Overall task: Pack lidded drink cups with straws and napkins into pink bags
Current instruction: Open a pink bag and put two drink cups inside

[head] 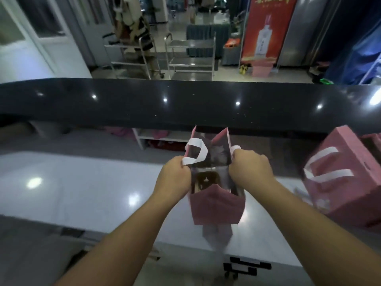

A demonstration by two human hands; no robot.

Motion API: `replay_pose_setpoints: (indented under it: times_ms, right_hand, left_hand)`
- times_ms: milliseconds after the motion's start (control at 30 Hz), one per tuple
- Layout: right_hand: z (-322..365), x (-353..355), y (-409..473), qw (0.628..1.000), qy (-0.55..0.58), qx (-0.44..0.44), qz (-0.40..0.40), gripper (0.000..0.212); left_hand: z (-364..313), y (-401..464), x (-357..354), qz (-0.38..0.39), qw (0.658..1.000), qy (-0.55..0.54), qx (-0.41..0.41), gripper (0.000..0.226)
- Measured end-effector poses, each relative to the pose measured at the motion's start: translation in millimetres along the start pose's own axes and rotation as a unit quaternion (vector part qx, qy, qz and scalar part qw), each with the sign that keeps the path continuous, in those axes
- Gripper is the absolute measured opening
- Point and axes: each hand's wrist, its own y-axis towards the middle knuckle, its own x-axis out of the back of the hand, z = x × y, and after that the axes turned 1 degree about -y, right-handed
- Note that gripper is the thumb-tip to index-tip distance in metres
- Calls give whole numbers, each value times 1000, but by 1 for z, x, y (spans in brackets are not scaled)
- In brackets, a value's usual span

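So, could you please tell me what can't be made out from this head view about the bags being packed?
- Contents of the open pink bag: only a dark lid-like shape shows inside; motion blur and the bag walls hide any straw or napkin.
- Second pink bag: blurred, cut off by the right edge; its contents cannot be seen.
- Left hand and right hand: fingertips hidden behind the bag rim and white handles.

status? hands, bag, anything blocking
Left hand and right hand each grip a rim of the pink bag, pulling it open. Something brown inside, unclear. Second pink bag at right, apart. Nothing blocking.
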Motion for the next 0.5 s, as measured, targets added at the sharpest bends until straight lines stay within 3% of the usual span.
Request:
replay_pose_setpoints:
  times_ms: [267,500]
  right_hand:
    - [222,-33,-62,990,31,127,45,16]
    - [383,-59,-119,963,52,250,87,8]
  left_hand:
    - [146,-75,174,-121,990,-3,71,31]
    - [248,-146,285,-237,957,-54,157,31]
